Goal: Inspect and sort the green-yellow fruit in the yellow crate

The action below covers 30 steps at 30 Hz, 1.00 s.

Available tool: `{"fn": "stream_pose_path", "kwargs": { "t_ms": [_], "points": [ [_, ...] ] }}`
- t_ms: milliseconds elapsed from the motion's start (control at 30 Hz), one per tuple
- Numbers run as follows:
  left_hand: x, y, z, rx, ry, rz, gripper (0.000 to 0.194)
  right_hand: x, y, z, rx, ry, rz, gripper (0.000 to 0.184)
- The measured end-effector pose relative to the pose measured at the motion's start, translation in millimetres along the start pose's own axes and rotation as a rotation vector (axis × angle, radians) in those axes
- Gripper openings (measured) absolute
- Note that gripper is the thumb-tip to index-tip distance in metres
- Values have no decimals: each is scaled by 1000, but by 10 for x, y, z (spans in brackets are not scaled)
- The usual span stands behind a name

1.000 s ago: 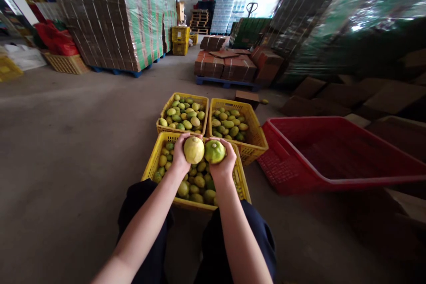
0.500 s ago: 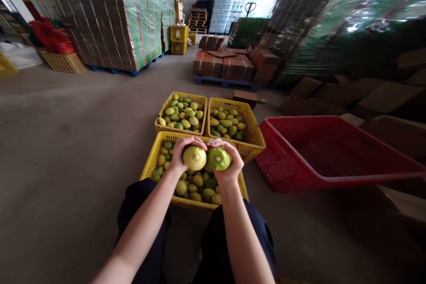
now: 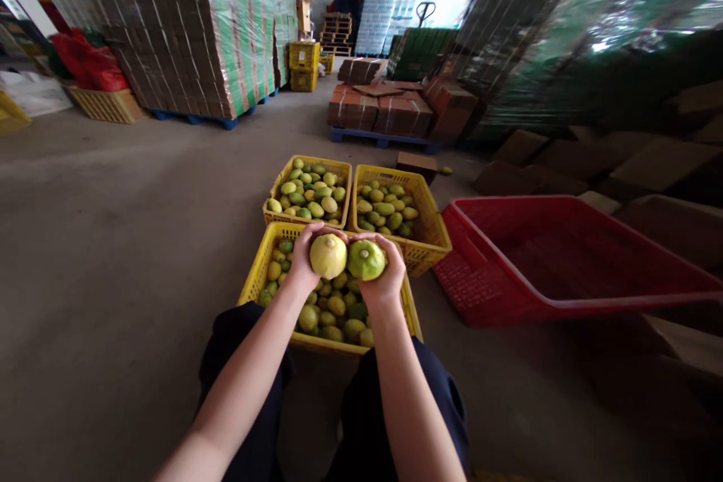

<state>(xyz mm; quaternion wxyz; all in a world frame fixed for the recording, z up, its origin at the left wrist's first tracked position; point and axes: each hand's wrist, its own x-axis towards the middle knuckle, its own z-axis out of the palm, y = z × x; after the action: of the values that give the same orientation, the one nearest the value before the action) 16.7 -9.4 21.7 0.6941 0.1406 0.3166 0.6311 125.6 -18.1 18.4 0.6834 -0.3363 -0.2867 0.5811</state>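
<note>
My left hand [image 3: 306, 260] is wrapped round a yellow lemon [image 3: 328, 256], its stem end turned up towards me. In my right hand [image 3: 391, 271] sits a greener lemon [image 3: 366, 260], side by side with the first. Both are held above the near yellow crate [image 3: 255, 271], which contains many green and yellow lemons [image 3: 336, 306]. My fingertips meet or nearly meet behind the two fruits. Part of the crate's contents is hidden by my hands and forearms.
Beyond the near crate stand a left yellow crate [image 3: 308, 220] and a right yellow crate [image 3: 432, 230], both holding lemons. A large red basket [image 3: 480, 271] is to the right. Flattened cartons [image 3: 355, 109] lie on a blue pallet [image 3: 381, 140] further back. Wrapped stacks [image 3: 242, 30] rise behind.
Both hands have moved slightly up and to the left with the lemons in them. The lemons have tilted a little, their stem ends now higher. The crates have not moved.
</note>
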Motion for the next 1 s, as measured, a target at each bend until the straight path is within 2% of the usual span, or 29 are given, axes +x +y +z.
{"fn": "stream_pose_path", "kwargs": {
  "t_ms": [133, 233, 333, 433, 533, 633, 800, 900, 1000],
  "points": [
    [86, -36, 5, -140, 122, -35, 29, 73, 105, -14, 28, 120, 112, 19],
    [128, -75, -14, -209, 285, -61, 30, 97, 174, -25, 53, 222, 150, 15],
    [134, -84, -33, -227, 375, -56, 30, 77, 188, -11, 34, 165, 138, 19],
    [113, -47, -28, -177, 296, 30, 21, 30, 178, 37, 12, 90, 165, 31],
    [95, 11, -3, -115, 233, 20, 17, -20, 189, 96, -7, 137, 173, 35],
    [107, 42, 5, -110, 234, -30, 20, -41, 211, 121, -7, 158, 169, 31],
    [138, -2, -22, -165, 277, -19, 23, 17, 205, 74, 62, 217, 287, 19],
    [118, -22, -14, -161, 240, -32, 23, 62, 195, 38, 77, 229, 303, 21],
    [85, -13, -1, -102, 204, -48, 13, 100, 212, 8, 88, 273, 305, 21]
  ]
}}
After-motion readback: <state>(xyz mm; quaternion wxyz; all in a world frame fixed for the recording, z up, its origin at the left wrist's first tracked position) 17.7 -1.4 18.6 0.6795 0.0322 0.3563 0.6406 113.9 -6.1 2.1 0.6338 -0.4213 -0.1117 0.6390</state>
